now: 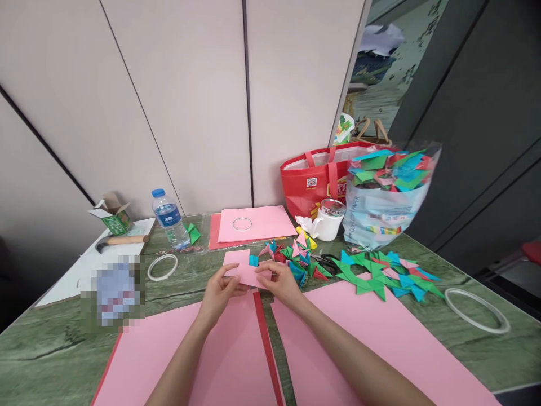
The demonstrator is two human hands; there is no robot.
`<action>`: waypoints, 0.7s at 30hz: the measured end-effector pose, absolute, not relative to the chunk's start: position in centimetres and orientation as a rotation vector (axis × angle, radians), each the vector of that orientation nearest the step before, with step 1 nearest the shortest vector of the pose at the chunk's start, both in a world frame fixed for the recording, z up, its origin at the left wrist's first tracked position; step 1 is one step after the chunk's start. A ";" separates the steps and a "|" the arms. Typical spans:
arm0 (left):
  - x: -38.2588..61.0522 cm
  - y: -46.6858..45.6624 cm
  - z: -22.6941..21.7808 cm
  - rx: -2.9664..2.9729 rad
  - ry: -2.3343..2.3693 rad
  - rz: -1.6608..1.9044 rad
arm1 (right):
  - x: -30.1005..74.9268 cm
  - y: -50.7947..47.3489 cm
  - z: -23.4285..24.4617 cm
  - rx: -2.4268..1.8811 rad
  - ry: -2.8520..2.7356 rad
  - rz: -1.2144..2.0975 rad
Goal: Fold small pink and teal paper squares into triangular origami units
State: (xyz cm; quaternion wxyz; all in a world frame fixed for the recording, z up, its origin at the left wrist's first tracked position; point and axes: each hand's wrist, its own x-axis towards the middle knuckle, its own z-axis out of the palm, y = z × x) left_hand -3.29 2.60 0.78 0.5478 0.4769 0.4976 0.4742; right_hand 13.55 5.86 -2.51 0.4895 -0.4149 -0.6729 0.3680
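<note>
Well, L hand (220,290) & R hand (281,282), both nearly closed, pinch 1 flat pink paper pc (247,274) left of the white mug (326,226), not yet pointed. Pointed origami pcs (374,288), done afaict, lie right of mug & in plastic bag (359,220) there.

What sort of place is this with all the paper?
Probably a craft table, though the room itself is unclear. Large pink sheets lie nearby, colourful folded paper pieces lie beyond, and the left hand and right hand hold a small pink paper.
</note>
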 end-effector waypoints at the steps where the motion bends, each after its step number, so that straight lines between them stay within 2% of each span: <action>1: -3.3 2.6 0.7 1.135 1.177 1.124 | 13.5 5.8 -2.5 -1.007 -1.638 0.898; 15: -3.2 2.6 0.7 1.138 1.158 1.216 | 13.5 5.5 -1.9 -0.921 -1.634 0.989; 21: -3.1 2.6 0.8 1.108 1.129 1.247 | 13.1 5.6 -2.6 -0.939 -1.538 1.152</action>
